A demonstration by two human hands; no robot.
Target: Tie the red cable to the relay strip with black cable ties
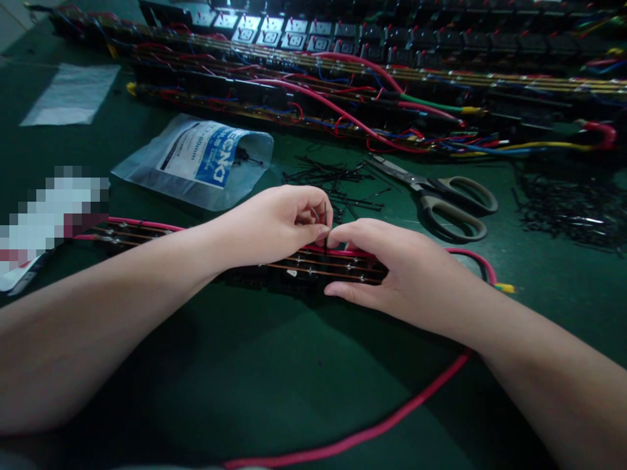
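Observation:
My left hand (281,222) is closed in a pinch on a thin black cable tie (326,228), which stands upright at the far edge of a socket strip (328,267). Copper-coloured rails with solder points run along this strip, and a red wire (142,224) follows its far side. My right hand (406,261) straddles the strip, thumb on the near side and fingers on the far side. Its index fingertip is close to the cable tie. Both hands hide parts of the strip, and the fingers' undersides are out of sight.
Loose cable ties (343,179) lie behind my hands, beside scissors (435,196) and a labelled plastic bag (196,160). More black ties (573,209) are piled at right. Wired socket strips (294,62) fill the back. A thick red cable (372,427) curves across the green table (235,378).

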